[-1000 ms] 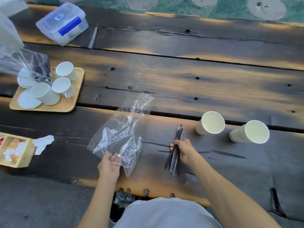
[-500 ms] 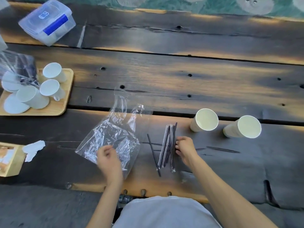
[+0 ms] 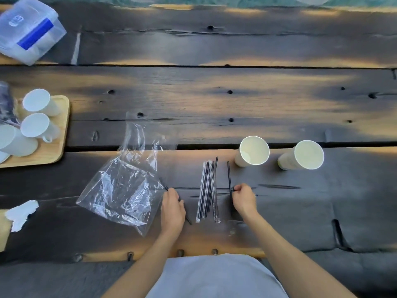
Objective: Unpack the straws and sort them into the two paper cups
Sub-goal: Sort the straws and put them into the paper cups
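Several black straws in clear wrappers (image 3: 208, 190) lie in a bundle on the dark wooden table, between my hands. My right hand (image 3: 243, 200) pinches a single black straw (image 3: 229, 175) just right of the bundle. My left hand (image 3: 173, 208) rests over another loose black straw (image 3: 188, 220) left of the bundle, beside the empty clear plastic bag (image 3: 122, 188). Two empty paper cups stand behind and to the right: the left cup (image 3: 252, 151) and the right cup (image 3: 303, 155).
A wooden tray (image 3: 55, 147) with several white cups sits at the left edge. A clear lidded box with a blue label (image 3: 30, 31) is at the far left. White paper scraps (image 3: 19, 214) lie at the near left. Gaps run between the table planks.
My left hand left the plastic bag and moved right onto a loose straw. My right hand drew one straw out to the right of the bundle. The view shifted closer.
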